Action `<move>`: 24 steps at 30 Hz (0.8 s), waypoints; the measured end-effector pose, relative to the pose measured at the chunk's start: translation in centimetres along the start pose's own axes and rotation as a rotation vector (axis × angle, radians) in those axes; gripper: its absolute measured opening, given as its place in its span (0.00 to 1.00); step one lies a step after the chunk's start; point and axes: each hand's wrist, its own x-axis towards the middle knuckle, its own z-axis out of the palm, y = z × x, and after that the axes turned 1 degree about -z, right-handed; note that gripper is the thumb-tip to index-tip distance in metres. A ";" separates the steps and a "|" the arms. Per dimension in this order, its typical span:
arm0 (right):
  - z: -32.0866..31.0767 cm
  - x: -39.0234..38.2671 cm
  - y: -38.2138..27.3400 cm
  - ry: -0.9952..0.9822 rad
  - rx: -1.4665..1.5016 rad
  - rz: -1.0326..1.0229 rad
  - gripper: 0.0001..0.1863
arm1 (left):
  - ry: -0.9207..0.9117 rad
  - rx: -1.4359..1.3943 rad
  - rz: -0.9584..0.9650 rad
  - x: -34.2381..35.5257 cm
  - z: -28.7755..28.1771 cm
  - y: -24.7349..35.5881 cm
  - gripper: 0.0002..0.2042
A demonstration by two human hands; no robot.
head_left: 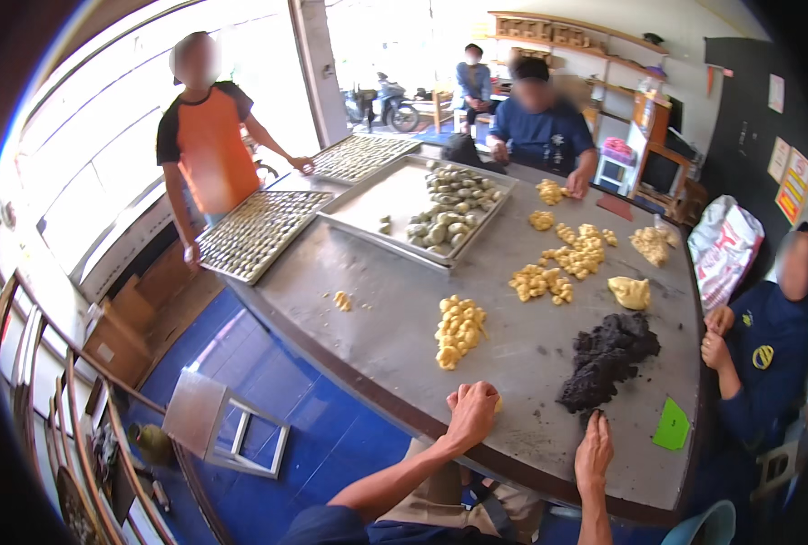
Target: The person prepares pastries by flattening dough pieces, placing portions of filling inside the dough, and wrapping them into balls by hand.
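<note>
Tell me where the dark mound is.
In the head view, the dark mound sits right of centre on the table, just beyond the right hand, with a green card lower right.

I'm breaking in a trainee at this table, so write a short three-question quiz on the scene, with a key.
1. Which is nearest the camera wearer's bare right hand?
A: the white plastic bag
B: the crumbly black mass
C: the grey stool
2. True or false: the flat, bright green card lies on the smooth grey table, to the right of the black mass in the picture.
3. Fill in: the loose, rounded grey-green lumps lie mostly toward the picture's ____ side of the big shallow rectangular tray.

Key:
1. B
2. True
3. right
</note>
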 end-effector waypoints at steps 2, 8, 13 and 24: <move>-2.3 -0.1 -0.8 -0.090 0.163 0.119 0.23 | -0.008 -0.206 -0.063 -0.2 -0.8 0.9 0.09; -4.0 -0.5 -1.0 0.175 0.095 0.045 0.21 | 0.152 -0.587 -0.125 0.0 -1.0 -0.2 0.12; -2.0 0.7 0.4 0.132 0.216 0.025 0.20 | 0.033 -0.443 -0.054 0.7 -1.3 -0.4 0.11; -5.2 2.0 2.4 -0.119 0.081 0.052 0.19 | 0.002 -0.479 -0.194 0.4 -2.2 0.5 0.13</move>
